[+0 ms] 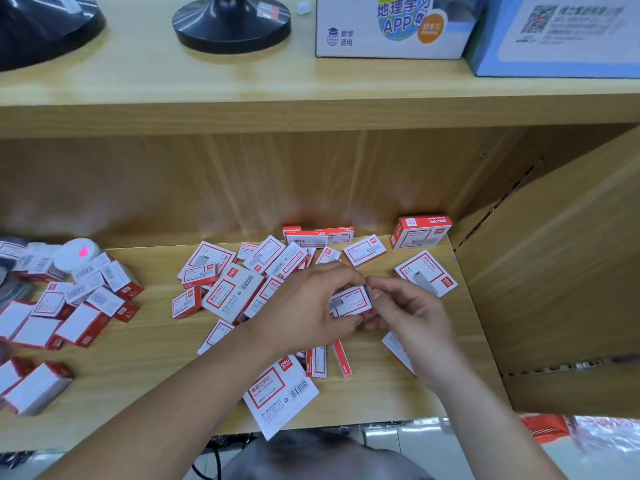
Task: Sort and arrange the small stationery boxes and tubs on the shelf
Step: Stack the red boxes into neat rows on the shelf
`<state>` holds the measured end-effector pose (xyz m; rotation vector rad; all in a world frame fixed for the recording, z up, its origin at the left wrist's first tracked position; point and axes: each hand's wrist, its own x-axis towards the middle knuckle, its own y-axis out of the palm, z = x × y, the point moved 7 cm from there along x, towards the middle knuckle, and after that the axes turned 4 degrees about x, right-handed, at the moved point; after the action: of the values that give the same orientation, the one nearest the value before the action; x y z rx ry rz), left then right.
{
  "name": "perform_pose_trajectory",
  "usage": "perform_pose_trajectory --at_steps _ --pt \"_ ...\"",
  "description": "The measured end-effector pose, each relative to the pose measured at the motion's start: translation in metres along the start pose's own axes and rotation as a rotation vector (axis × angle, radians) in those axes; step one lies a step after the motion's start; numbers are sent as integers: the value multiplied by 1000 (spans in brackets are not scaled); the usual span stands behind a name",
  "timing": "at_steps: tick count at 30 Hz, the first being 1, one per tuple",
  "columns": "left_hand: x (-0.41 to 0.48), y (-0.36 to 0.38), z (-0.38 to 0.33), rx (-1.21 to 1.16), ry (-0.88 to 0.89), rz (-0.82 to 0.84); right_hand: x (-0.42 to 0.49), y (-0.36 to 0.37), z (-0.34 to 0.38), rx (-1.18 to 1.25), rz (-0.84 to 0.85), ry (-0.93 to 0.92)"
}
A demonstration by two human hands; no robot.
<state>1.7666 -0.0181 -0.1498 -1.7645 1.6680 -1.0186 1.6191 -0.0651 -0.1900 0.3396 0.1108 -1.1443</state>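
Near the middle of the frame I see both hands meeting over the lower shelf (152, 362), sharing one small staple box (351, 301), red and white, held just above the clutter. My view has the left hand (311, 299) coming in from the lower left with its fingers curled over the box's left end and top edge, while the right hand (408, 306) pinches the box's right end between thumb and fingertips. Under and around them lies a loose pile of boxes (242, 275) of the same red-and-white kind, tilted every way and overlapping. A larger box (280, 393) sits at the front edge in the lower centre, partly under the left forearm and jutting past the shelf lip. At the back right, close to the side wall, an upright box (420, 232) stands on its own. Over at the left edge I can make out a second group of boxes (86, 306), several showing plain white faces, with a white-lidded tub (78, 252) carrying a pink sticker behind them; the things at the far left are too blurred for me to tell. Across the top of the frame, the upper shelf (173, 81) carries a black round base (232, 22), a white carton (391, 26) and a blue carton (561, 32).
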Motion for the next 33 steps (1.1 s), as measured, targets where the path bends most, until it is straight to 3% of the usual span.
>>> perform_pose_trajectory --at_steps 7,11,33 --pt "1 1 -2 51 49 -49 3 -3 -11 193 -28 311" --pt "1 2 0 58 57 -66 6 -8 -11 188 -60 378" --pt "-1 11 13 230 12 -34 9 -14 -2 -90 -201 247"
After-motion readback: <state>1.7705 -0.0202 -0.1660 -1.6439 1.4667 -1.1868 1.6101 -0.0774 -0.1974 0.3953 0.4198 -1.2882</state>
